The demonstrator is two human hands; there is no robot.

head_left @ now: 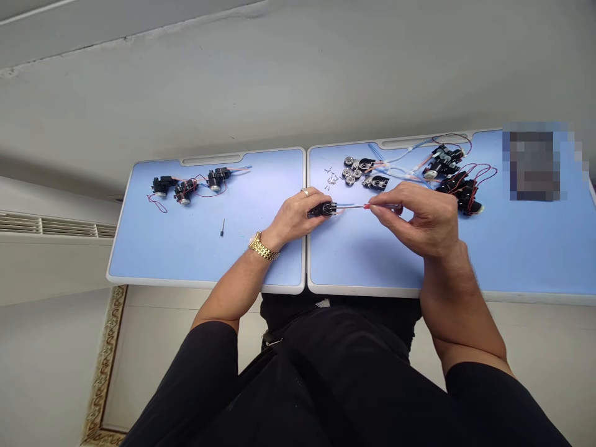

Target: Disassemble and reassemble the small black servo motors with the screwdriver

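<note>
Between the thumb and fingers of my left hand [297, 217] is a small black motor assembly [320, 210], held just above the seam of the two tables. My right hand [421, 217] pinches a thin screwdriver [356, 207] with a reddish handle. Its metal shaft points left and its tip meets the right side of the assembly. Thin blue and pale tubes or wires show beside the shaft. Beyond my hands lie several loose screws [331, 180] and some black and silver round parts [358, 171].
Black assemblies with red wires [185, 191] rest on the left blue table [162, 248]. A small dark pin-like tool [222, 228] lies nearer. More wired assemblies [460, 189] and blue tubing sit on the right table [372, 267], with a blurred dark object [533, 164] at far right.
</note>
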